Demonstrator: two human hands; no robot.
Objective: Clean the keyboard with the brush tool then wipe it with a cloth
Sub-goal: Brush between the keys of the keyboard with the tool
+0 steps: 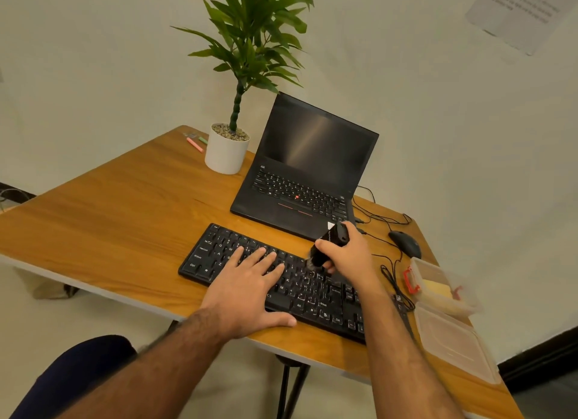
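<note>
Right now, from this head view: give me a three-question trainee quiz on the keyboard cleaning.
1. True or false: the left hand lies flat on the keyboard.
2. What does the right hand grip? A) cloth B) brush tool C) mouse
3. Fill in: the yellow cloth lies in the clear ____.

Key: 1 true; 2 B; 3 container

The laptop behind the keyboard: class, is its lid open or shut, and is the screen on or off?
Open: the laptop lid stands raised, its own keys exposed. The screen looks dark, showing only a reflection, so apparently off.
</note>
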